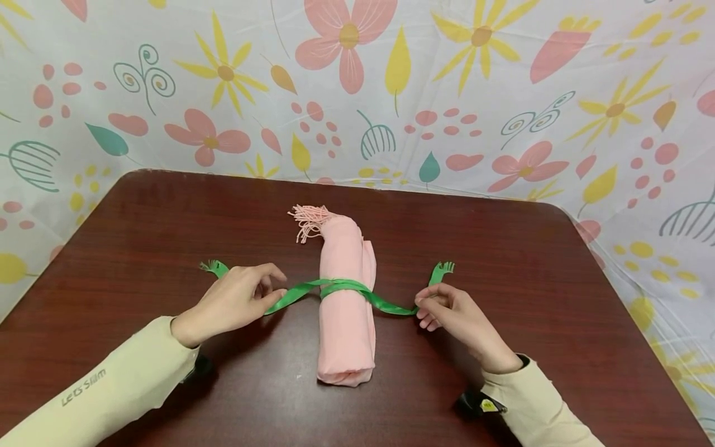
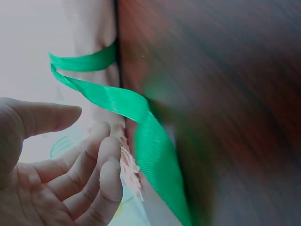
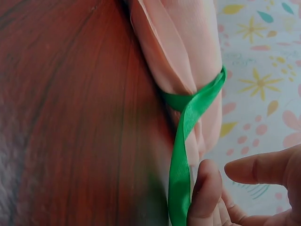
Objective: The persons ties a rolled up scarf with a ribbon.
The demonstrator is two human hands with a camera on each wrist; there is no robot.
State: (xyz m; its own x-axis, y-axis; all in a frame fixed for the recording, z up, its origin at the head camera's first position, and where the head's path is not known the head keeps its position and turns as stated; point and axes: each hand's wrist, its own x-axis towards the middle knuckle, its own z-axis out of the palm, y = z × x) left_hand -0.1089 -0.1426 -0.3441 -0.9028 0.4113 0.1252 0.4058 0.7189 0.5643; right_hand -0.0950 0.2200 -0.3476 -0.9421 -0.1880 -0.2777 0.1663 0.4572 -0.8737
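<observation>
A pink fringed scarf (image 1: 343, 335), rolled into a bundle, lies lengthwise on the table with its tassels (image 1: 310, 218) at the far end. Round its middle runs a green ribbon (image 1: 391, 305), crossed on top, its two tails stretching out left and right. My left hand (image 1: 231, 304) is over the left tail; in the left wrist view its thumb and fingers are apart, with the ribbon (image 2: 157, 155) passing beside them. Over the right tail is my right hand (image 1: 458, 316). The right wrist view shows a gap between thumb and forefinger, and the ribbon (image 3: 179, 174) running alongside the fingers.
The dark reddish-brown table (image 1: 234, 391) has rounded far corners. Behind it hangs a white cloth (image 1: 346, 124) printed with flowers and leaves. Frayed ribbon ends (image 1: 443, 269) lie beyond the hands on both sides. A black wrist device (image 1: 479, 402) sits under the right sleeve.
</observation>
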